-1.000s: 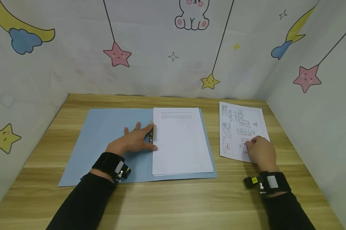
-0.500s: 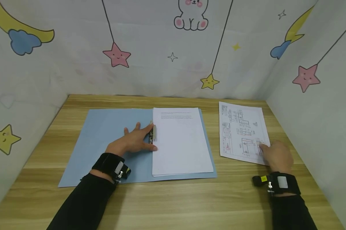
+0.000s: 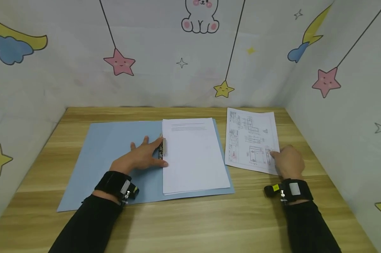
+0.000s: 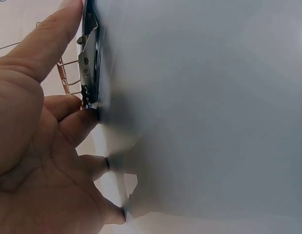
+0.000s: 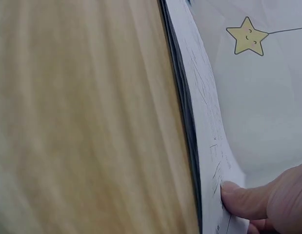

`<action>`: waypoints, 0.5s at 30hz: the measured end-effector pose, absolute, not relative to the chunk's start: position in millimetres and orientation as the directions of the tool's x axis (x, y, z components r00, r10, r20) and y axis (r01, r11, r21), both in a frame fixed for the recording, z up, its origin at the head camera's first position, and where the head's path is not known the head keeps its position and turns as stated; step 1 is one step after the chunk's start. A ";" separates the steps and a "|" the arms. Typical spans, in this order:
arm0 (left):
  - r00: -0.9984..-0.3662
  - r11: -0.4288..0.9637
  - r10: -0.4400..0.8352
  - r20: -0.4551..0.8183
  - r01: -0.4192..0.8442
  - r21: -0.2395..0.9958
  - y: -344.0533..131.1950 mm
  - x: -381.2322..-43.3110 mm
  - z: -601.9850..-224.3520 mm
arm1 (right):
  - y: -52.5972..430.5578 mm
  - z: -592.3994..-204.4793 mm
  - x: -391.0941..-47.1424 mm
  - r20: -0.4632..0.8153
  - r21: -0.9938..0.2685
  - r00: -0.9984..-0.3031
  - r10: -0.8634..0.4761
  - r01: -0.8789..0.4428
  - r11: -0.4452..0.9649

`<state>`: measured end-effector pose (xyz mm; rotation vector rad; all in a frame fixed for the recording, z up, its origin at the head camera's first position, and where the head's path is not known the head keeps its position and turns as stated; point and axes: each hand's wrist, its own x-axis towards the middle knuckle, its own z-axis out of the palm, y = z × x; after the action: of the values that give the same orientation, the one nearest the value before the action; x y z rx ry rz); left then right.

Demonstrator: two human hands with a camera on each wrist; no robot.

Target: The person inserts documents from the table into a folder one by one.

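The drawing sheet (image 3: 252, 140) is now further left, its far edge bowing and its near-left corner meeting the blue folder's (image 3: 98, 151) right edge; the right hand (image 3: 290, 163), earlier over the printed face, now pinches its right edge.

Table (image 3: 184, 228): yellow-brown wood grain. Folder (image 3: 82, 175), toward table's left edge: plain light blue. Papers (image 3: 195, 158) on it: white, dark printed lines near top. Drawing sheet (image 3: 243, 140), toward right edge: white, dark line drawings, red marks. Sleeves (image 3: 86, 225): black. Wall (image 3: 155, 91): white, pink and yellow stars (image 3: 119, 64).
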<state>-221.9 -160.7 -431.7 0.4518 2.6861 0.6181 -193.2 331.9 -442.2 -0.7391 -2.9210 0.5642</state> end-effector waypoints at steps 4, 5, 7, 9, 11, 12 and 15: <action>-0.889 0.857 0.376 -0.260 0.226 0.463 -159.4 -223.0 -433.2 | 335.3 -443.1 -194.9 0.009 -0.395 -0.881 0.474 0.432 0.811; -0.890 0.858 0.374 -0.260 0.225 0.462 -159.3 -223.6 -433.7 | 336.4 -443.4 -195.4 0.012 -0.393 -0.882 0.471 0.429 0.813; -0.892 0.860 0.369 -0.259 0.222 0.459 -159.1 -224.7 -434.6 | 338.2 -443.9 -196.3 0.014 -0.391 -0.884 0.468 0.426 0.816; -0.894 0.861 0.366 -0.259 0.219 0.459 -159.1 -225.7 -435.6 | 339.7 -444.5 -197.1 0.018 -0.385 -0.882 0.470 0.428 0.817; -0.893 0.860 0.366 -0.261 0.218 0.461 -158.3 -226.8 -436.6 | 340.8 -444.7 -197.3 0.022 -0.385 -0.879 0.477 0.433 0.815; -0.893 0.860 0.365 -0.263 0.216 0.462 -157.8 -227.1 -437.0 | 341.3 -444.8 -197.2 0.025 -0.385 -0.877 0.479 0.434 0.815; -0.894 0.863 0.356 -0.271 0.203 0.462 -157.1 -227.1 -436.5 | 341.5 -444.3 -196.2 0.045 -0.384 -0.878 0.477 0.426 0.819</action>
<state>-227.1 -157.1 -436.5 0.4171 2.6865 0.6118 -196.2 341.5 -444.3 -0.7142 -2.8629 0.5557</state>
